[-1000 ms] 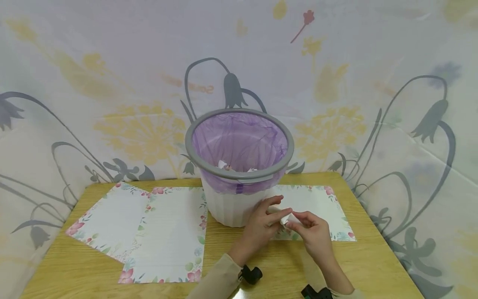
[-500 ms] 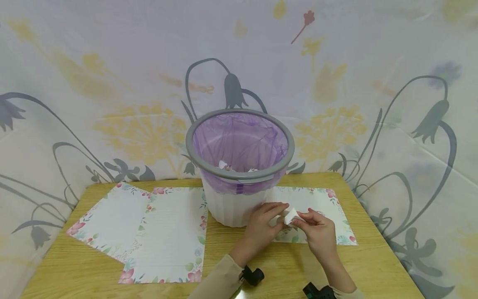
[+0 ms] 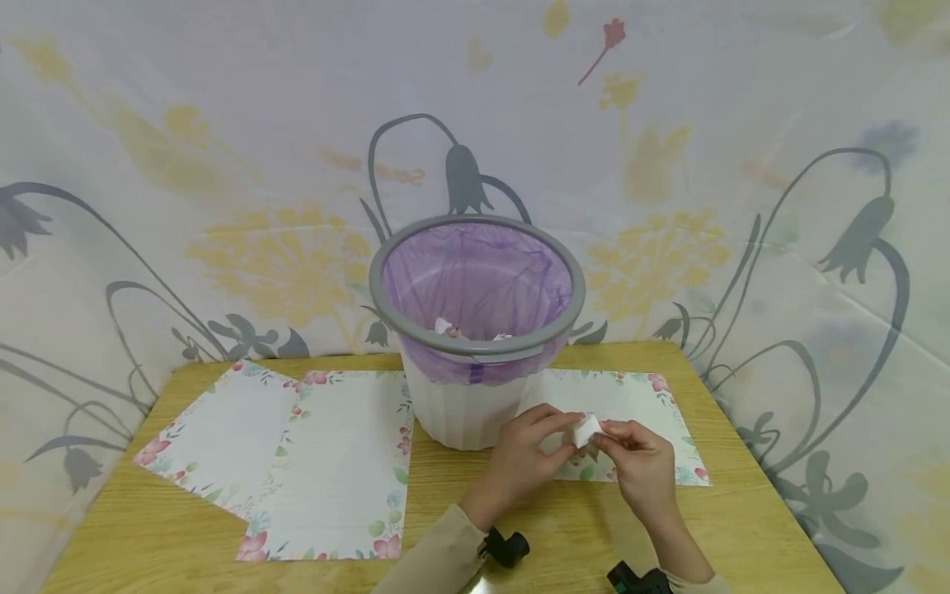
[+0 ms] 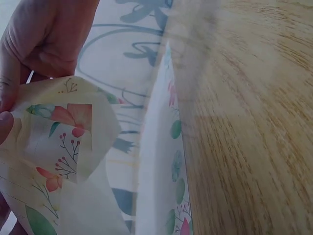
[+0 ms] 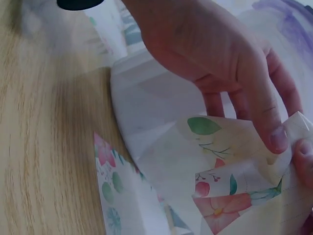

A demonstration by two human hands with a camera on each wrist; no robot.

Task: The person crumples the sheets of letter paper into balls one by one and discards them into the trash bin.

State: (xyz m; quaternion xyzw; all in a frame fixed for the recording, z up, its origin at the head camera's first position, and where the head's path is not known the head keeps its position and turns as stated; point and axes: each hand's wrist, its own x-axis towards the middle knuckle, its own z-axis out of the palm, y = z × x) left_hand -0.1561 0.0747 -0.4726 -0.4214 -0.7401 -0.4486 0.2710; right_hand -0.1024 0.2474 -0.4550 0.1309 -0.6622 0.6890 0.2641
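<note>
My left hand and right hand pinch a small folded piece of floral paper between them, to the right of a white bin. Its creased layers, printed with pink flowers and green leaves, fill much of the left wrist view, where the paper has a pointed, angular outline. In the right wrist view the left thumb presses near the edge of the paper, and the right thumb tip meets it there. Below the hands a flower-bordered sheet lies on the table, partly covered by them.
The bin has a grey rim and a purple liner, with white scraps inside. Two overlapping flower-bordered sheets lie left of it on the wooden table. A patterned cloth hangs behind.
Both hands have shifted slightly right with the folded paper, which has turned to show more of its white face. The sheet below has slid slightly.
</note>
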